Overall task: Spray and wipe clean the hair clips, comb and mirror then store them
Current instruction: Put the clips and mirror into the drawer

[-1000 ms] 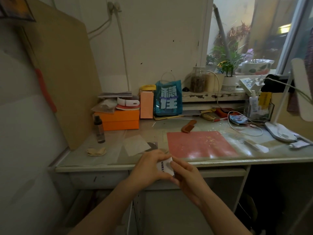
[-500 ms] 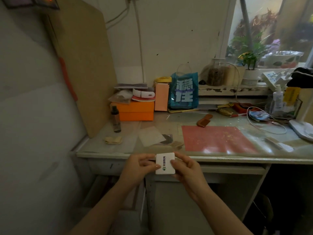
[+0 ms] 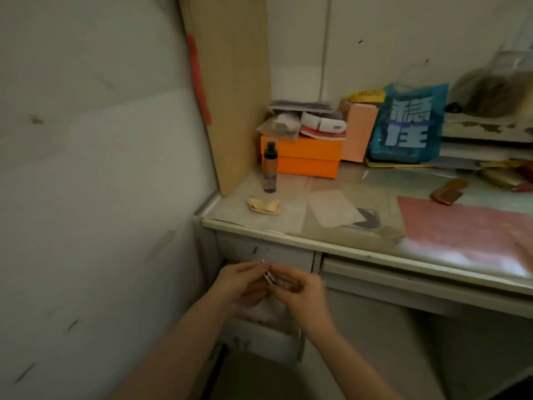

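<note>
My left hand (image 3: 240,284) and my right hand (image 3: 300,293) together hold a small white square mirror (image 3: 269,277) edge-on, in front of the desk and below its top, above an open lower drawer (image 3: 264,339). On the desk, a brown wooden comb (image 3: 448,192) lies at the right by the pink mat (image 3: 467,226). A dark spray bottle (image 3: 270,168) stands at the left, with a crumpled yellow cloth (image 3: 264,205) in front of it. No hair clips can be made out.
An orange box (image 3: 305,157) with clutter on top, a pink box (image 3: 360,131) and a blue plastic bag (image 3: 409,125) stand along the back wall. A wooden board (image 3: 230,82) leans at the desk's left end. The wall is close on the left.
The view has swung left and down. My hands have lowered the mirror from the desk edge to just above the open drawer and turned it edge-on.
</note>
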The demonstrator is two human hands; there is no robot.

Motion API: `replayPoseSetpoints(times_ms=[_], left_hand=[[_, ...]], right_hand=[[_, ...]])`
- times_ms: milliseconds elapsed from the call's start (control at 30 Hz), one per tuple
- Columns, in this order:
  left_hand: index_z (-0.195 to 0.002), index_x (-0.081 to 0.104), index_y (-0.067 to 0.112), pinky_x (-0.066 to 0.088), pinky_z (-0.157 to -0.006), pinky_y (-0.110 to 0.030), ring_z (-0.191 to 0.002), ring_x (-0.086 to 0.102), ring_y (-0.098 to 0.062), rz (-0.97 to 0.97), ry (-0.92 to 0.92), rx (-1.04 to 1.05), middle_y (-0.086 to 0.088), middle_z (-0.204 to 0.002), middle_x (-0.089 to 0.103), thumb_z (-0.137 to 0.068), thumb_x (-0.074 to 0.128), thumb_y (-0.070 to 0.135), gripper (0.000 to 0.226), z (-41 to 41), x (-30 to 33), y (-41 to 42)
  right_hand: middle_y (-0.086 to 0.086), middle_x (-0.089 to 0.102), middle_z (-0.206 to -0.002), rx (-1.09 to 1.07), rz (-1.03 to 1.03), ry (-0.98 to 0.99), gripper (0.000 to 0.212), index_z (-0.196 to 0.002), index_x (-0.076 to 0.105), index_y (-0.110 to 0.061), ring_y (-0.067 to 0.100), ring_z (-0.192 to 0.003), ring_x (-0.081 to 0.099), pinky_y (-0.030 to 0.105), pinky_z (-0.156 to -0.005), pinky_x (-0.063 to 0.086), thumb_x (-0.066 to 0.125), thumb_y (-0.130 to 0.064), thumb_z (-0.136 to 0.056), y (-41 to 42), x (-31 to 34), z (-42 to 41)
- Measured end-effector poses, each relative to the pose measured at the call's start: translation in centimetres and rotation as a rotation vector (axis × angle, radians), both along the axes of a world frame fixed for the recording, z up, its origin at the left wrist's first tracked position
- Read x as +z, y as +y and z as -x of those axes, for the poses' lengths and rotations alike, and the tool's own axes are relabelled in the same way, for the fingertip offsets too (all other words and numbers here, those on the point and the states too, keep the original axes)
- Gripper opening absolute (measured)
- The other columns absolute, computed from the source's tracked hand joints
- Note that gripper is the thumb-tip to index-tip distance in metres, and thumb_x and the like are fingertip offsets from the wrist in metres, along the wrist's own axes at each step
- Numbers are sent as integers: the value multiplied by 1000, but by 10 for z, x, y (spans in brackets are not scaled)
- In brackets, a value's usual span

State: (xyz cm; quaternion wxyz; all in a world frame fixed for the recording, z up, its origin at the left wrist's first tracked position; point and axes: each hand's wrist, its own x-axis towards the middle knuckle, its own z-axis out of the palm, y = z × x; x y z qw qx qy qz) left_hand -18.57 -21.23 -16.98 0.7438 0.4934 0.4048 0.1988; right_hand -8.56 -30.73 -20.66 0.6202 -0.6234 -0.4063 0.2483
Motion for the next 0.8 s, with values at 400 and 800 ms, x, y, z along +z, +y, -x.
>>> replayPoseSetpoints(times_ms=[400,800], left_hand=[[-120,58,9,58,-69,-26,-95,67,-23,-8,110,-111,-14,-112,67,-87,58,0,34,12,-79,75],[-110,58,15,56,-70,-27,-91,60,-21,-254,390,-326,-8,-96,61,-84,62,-5,33,-26,-167,121]], right_hand=[[-17,59,-100,125,347,6,63,-122,53,-25,4,-91,61,8,-67,50,83,-11,-68,59,-73,-13],[6,68,-97,-18,554,116,45,-107,64,-9,20,-92,65,28,-78,52,83,-9,-67,96,-157,-43]])
